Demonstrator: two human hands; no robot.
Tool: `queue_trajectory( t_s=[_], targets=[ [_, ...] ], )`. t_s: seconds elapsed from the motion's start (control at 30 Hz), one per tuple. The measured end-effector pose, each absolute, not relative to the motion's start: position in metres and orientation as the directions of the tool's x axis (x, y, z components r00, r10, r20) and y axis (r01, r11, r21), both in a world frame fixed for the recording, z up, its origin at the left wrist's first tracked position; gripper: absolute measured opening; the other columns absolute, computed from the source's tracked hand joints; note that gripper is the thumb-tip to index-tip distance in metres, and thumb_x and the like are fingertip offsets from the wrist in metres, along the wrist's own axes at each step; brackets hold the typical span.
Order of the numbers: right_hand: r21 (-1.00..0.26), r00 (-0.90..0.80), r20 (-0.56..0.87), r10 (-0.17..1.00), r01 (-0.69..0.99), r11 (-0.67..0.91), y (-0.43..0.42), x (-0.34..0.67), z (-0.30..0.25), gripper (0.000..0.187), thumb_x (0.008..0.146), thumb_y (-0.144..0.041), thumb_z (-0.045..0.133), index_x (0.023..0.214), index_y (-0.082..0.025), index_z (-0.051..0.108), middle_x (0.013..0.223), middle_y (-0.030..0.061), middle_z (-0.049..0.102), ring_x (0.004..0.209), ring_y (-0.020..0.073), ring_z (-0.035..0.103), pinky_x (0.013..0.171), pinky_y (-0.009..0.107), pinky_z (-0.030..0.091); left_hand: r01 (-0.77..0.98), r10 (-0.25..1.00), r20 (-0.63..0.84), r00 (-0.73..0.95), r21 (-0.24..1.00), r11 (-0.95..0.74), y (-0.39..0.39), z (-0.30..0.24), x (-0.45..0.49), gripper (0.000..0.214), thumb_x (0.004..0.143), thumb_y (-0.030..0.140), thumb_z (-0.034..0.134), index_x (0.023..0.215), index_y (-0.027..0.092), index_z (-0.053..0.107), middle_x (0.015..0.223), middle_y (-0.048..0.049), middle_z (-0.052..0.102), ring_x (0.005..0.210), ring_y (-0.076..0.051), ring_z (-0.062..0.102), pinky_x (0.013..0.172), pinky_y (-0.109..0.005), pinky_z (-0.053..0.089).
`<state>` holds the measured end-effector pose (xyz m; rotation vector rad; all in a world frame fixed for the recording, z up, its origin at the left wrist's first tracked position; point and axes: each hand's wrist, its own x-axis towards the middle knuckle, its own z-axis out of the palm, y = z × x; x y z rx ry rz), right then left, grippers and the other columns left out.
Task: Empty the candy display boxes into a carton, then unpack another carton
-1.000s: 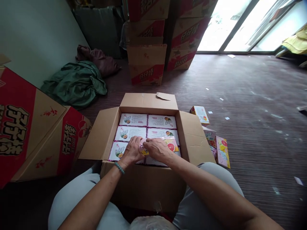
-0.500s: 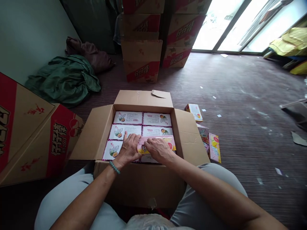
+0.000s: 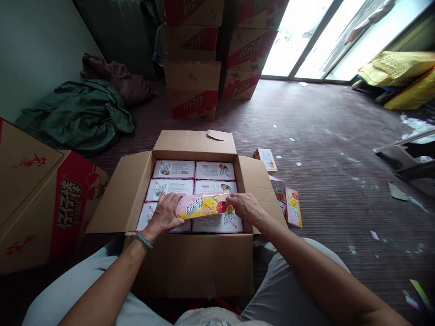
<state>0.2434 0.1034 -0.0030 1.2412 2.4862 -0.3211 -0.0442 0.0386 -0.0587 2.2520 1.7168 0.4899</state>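
An open cardboard carton [image 3: 193, 262] stands between my knees, filled with flat white-and-pink packets [image 3: 190, 170] laid in rows. Both hands hold one pink and yellow packet [image 3: 204, 206] by its ends, on edge, above the near row. My left hand [image 3: 165, 216] grips the packet's left end. My right hand [image 3: 246, 207] pinches the right end by the carton's right wall. A beaded bracelet is on my left wrist.
Several loose packets [image 3: 292, 207] lie on the carpet right of the carton. A red-and-brown carton [image 3: 50, 203] lies on its side at left. Stacked cartons [image 3: 193, 86] stand at the back, with a green cloth heap [image 3: 78, 113] at left. Paper scraps litter the floor.
The packet has been turned up on edge so its printed side faces me. My right hand slid from its middle to its right end. The view shifted right.
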Motion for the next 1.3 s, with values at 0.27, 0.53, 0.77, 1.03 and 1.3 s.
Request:
queue_trajectory(
  t_s=[0.27,0.53,0.77,1.03,1.3],
  targets=[
    [0.136,-0.288,-0.41,0.865,0.919,0.37,0.127,0.291,0.02,0.032,0.092,-0.01,0.04,0.084,-0.015,0.071,0.084,0.0127,0.071,0.08,0.0216,0.067,0.068,0.029,0.044,0.87,0.976,0.056,0.212,0.444,-0.214,0.042,-0.072,-0.066,0.065,0.06,0.032,0.075,0.118,0.015,0.05,0.106,-0.0112,0.057,0.101,-0.032,0.055,0.096,-0.05,0.045],
    [-0.214,-0.641,-0.252,0.725,0.768,0.604,0.103,0.224,-0.008,0.089,0.074,-0.048,0.071,0.148,-0.021,0.03,0.137,0.0149,0.051,0.107,0.026,0.061,0.081,0.033,0.052,0.826,0.929,0.16,0.333,0.426,-0.37,0.044,-0.075,-0.038,0.07,0.063,0.025,0.075,0.125,0.012,0.045,0.113,-0.0135,0.055,0.105,-0.032,0.051,0.099,-0.051,0.042],
    [-0.141,-0.451,-0.043,0.891,0.886,0.442,0.105,0.221,0.008,0.057,0.085,-0.028,0.051,0.14,-0.021,0.038,0.136,0.0135,0.049,0.109,0.0232,0.057,0.085,0.03,0.049,0.476,0.976,0.183,-0.121,0.873,-0.104,0.054,-0.029,-0.035,0.089,0.062,0.04,0.083,0.137,0.03,0.038,0.139,-0.0103,0.036,0.12,-0.029,0.044,0.104,-0.05,0.038],
    [-0.156,0.246,0.449,0.859,0.968,-0.196,0.16,0.322,0.027,0.074,0.081,-0.054,0.055,0.141,-0.014,0.04,0.124,0.026,0.053,0.12,0.0366,0.047,0.073,0.044,0.041,-0.722,0.987,-0.145,0.072,0.675,0.152,0.032,0.049,-0.038,0.065,0.065,0.01,0.068,0.127,0.026,0.053,0.092,-0.0005,0.048,0.061,-0.005,0.036,0.061,-0.02,0.04],
    [-0.309,0.716,0.029,0.698,0.671,-0.675,0.186,0.408,-0.067,0.091,0.058,-0.058,0.073,0.136,-0.017,0.052,0.119,0.0416,0.046,0.107,0.0446,0.058,0.058,0.05,0.03,-0.657,0.996,-0.06,0.064,0.749,0.087,0.023,0.046,-0.057,0.064,0.072,0.011,0.066,0.131,0.031,0.05,0.097,-0.0002,0.053,0.056,-0.004,0.042,0.067,-0.026,0.045]
  ],
)
